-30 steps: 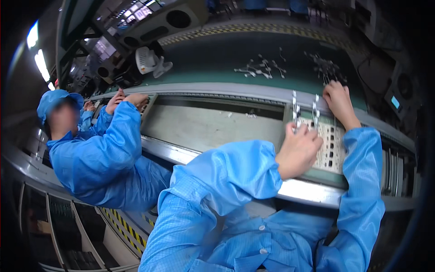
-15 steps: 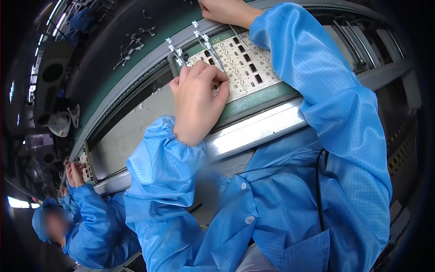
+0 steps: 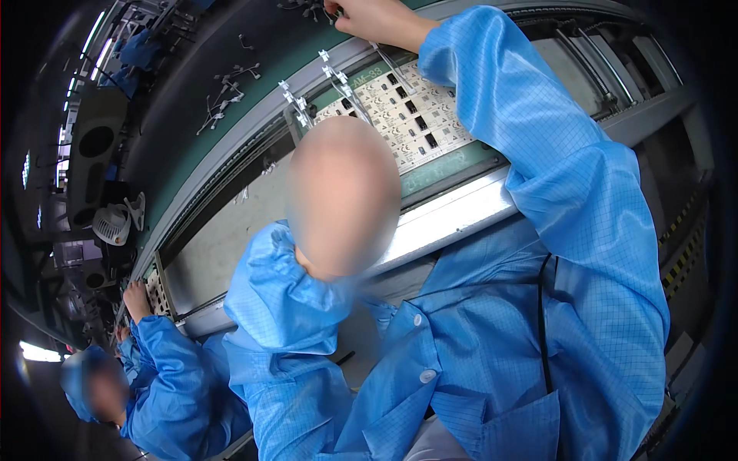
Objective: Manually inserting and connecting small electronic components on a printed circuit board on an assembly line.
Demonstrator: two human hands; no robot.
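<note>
A panel of white circuit boards point(image 3: 453, 107) with black parts lies in a green carrier point(image 3: 434, 175) on the metal line in front of me. My left hand point(image 3: 344, 196) is over the panel's near left corner; its fingers are smeared and I cannot tell what they hold. Beyond that hand, white cables with plugs point(image 3: 332, 71) and another white plugged cable point(image 3: 292, 100) stand along the panel's far left edge. My right hand point(image 3: 373, 19) reaches past the panel to the far side, fingers bent together next to a bunch of small cables point(image 3: 306, 8). What lies between them is too small to name.
Loose white cables point(image 3: 227, 96) lie on the dark green surface beyond the rail. A silver rail point(image 3: 461, 215) runs between me and the panel. At lower left a co-worker in blue point(image 3: 173, 384) works at the same line. A small white fan point(image 3: 113, 223) stands farther left.
My left hand has drawn back slightly toward me from the panel. At the far side, my right hand has closed in beside the bunch of cables. The whole view has shifted a little.
</note>
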